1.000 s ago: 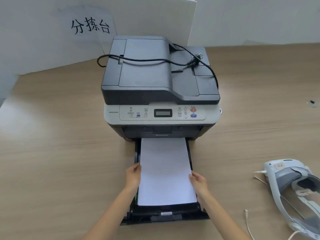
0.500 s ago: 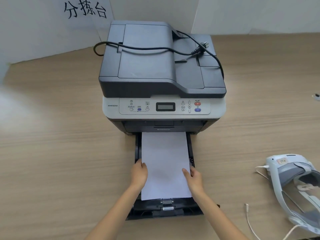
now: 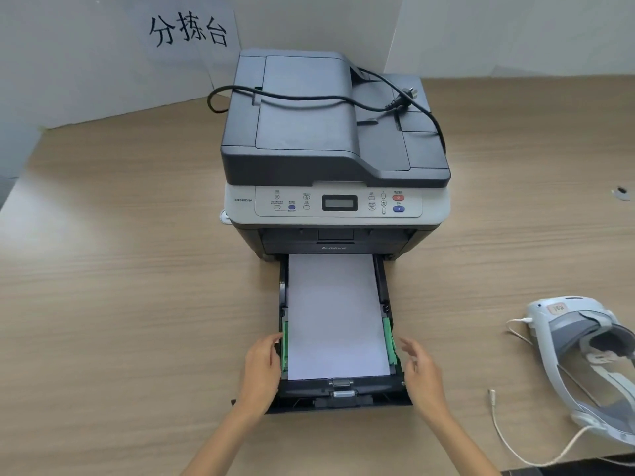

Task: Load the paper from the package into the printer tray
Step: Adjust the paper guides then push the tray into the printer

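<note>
A grey and white printer [image 3: 335, 149] stands on the wooden table, its black paper tray [image 3: 338, 395] pulled out toward me. A stack of white paper [image 3: 335, 314] lies flat in the tray between green side guides. My left hand [image 3: 263, 367] rests against the tray's left wall by the green guide, fingers curled on the edge. To the right of the tray hovers my right hand [image 3: 417, 367], fingers spread, just off the right guide and holding nothing. No paper package is in view.
A black power cable [image 3: 319, 97] with its plug lies loose across the printer's lid. A white headset [image 3: 584, 359] with a white cord lies on the table at the right. White boards with a handwritten sign [image 3: 189, 30] stand behind the printer.
Both hands have let go of the paper, which now lies seated in the tray. The hands moved outward to the tray's sides, and the green guides are now exposed.
</note>
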